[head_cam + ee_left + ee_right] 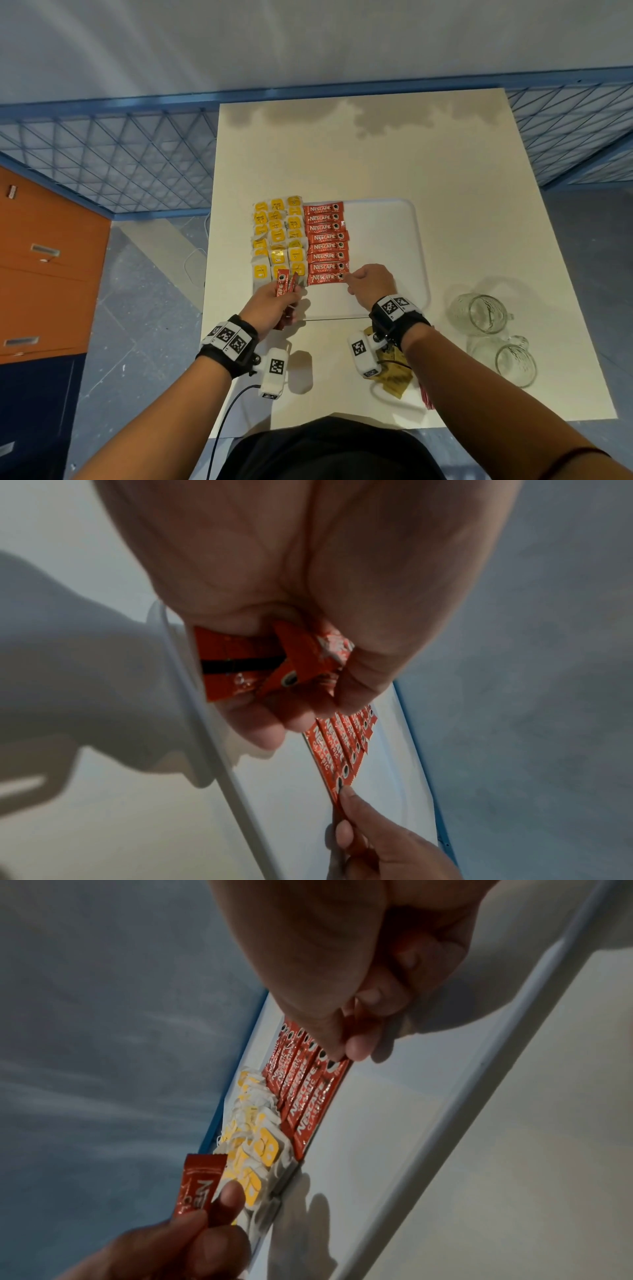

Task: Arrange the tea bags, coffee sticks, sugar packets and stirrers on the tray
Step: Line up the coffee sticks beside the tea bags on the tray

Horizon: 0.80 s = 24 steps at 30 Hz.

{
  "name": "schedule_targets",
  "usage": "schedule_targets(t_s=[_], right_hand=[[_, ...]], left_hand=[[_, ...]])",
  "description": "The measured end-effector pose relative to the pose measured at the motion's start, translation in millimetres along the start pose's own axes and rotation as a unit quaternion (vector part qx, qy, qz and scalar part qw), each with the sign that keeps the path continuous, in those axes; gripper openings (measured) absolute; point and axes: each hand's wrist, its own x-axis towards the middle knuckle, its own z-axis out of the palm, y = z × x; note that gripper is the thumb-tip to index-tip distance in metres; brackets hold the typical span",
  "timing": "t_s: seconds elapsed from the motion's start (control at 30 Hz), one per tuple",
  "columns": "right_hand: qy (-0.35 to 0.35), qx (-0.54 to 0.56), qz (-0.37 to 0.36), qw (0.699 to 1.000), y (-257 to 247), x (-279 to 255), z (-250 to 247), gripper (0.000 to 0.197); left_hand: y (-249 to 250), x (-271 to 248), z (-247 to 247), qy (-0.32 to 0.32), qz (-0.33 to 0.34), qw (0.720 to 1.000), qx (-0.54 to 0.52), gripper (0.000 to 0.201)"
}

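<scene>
Tray (387, 240): white, on the bench (445, 154), right half bare.
Tea bags (278, 240): yellow, in three columns along the tray's left side.
Coffee sticks (327, 244): eight red ones in a column just right of the tea bags.
Left hand (274, 305): its grip holds spare sticks (285, 289), two or perhaps more, over the tray's near left corner.
Right hand (371, 279): fingertips (356, 1047) pinch the right end of the nearest laid stick (325, 278).
Sugar packets (394, 377): brownish, on the bench under the right wrist.
Stirrers (426, 394): red, partly hidden beside them.
Glass mugs (483, 313): two, right of the tray.
</scene>
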Motion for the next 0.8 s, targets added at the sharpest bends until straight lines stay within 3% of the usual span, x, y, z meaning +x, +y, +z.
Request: schedule_targets(t_s=[0.13, 0.23, 0.47, 0.6, 0.8], right_hand=[[0.016, -0.006, -0.012, 1.000, 1, 0, -1, 0.036], [0.027, 0.029, -0.026, 0.999, 2, -1, 0, 0.027], [-0.110, 0.157, -0.148, 0.970, -10, -17, 2, 0.015], [-0.166, 0.176, -0.173, 0.955, -16, -26, 1, 0.020], [-0.167, 0.147, -0.177, 0.959, -14, -32, -6, 0.021]], left_hand=[[4, -5, 2, -0.044, -0.011, 0.998, -0.050, 0.015], [9, -10, 5, -0.070, -0.019, 0.994, -0.086, 0.021], [18, -22, 12, -0.155, 0.005, 0.985, -0.076, 0.019], [19, -21, 12, -0.154, 0.036, 0.987, 0.039, 0.011], [18, -16, 10, -0.107, 0.091, 0.982, 0.126, 0.011]])
